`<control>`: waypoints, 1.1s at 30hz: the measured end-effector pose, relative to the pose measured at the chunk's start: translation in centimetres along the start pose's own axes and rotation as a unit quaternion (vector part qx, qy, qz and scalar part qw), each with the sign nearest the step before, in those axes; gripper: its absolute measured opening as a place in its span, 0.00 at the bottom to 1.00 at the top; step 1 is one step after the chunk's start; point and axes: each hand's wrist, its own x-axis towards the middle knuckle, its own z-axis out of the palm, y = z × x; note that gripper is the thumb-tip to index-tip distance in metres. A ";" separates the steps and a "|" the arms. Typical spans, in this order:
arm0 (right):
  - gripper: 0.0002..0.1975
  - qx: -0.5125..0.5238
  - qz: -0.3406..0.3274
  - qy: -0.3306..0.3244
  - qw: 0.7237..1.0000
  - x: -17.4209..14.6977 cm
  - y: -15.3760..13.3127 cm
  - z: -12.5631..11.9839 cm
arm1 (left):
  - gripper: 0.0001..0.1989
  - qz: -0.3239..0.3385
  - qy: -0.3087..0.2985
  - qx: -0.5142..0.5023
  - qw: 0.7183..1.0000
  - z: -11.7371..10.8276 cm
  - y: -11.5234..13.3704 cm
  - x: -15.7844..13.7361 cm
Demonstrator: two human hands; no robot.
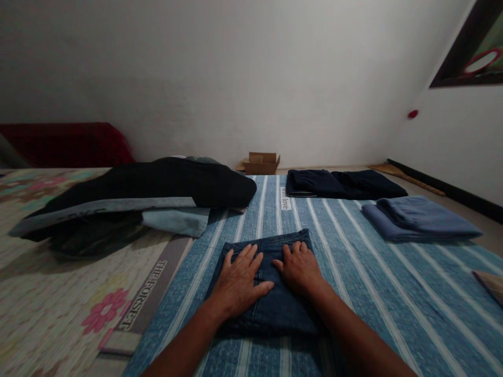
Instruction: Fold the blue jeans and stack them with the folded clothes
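A folded pair of dark blue jeans [271, 319] lies in front of me on the blue striped sheet [188, 277]. Flat on its left half rests my left hand [240, 277], fingers spread and thumb pointing right. My right hand [299, 267] presses on the upper right part of the denim, with its fingers a little bent and the thumb out to the left. Neither hand grips anything; both palms are against the cloth, and parts of the jeans are hidden beneath them.
A heap of clothes with a black garment [168, 180] on top lies at left, partly over a flowered mat [51, 293]. Folded navy trousers [346, 183] and a folded grey-blue garment [424, 220] lie at right. A cardboard box [261, 165] stands by the wall.
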 end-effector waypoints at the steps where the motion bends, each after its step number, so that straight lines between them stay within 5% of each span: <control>1: 0.27 0.000 0.002 0.000 1.000 0.0 0.0 -0.1 | 0.34 -0.001 -0.002 0.000 1.000 0.0 0.0 0.0; 7: 0.28 0.012 -0.001 -0.007 1.000 -0.3 0.1 -1.2 | 0.34 0.001 -0.002 0.004 1.000 0.0 -0.1 -0.1; 18: 0.38 0.093 -0.099 -0.046 0.990 -5.9 -1.7 -1.2 | 0.36 0.004 -0.025 0.013 1.000 -0.7 0.2 -0.3; 33: 0.38 0.088 -0.102 -0.022 0.991 -6.0 -1.8 -0.2 | 0.37 0.009 -0.023 0.031 0.999 -0.9 0.1 -0.4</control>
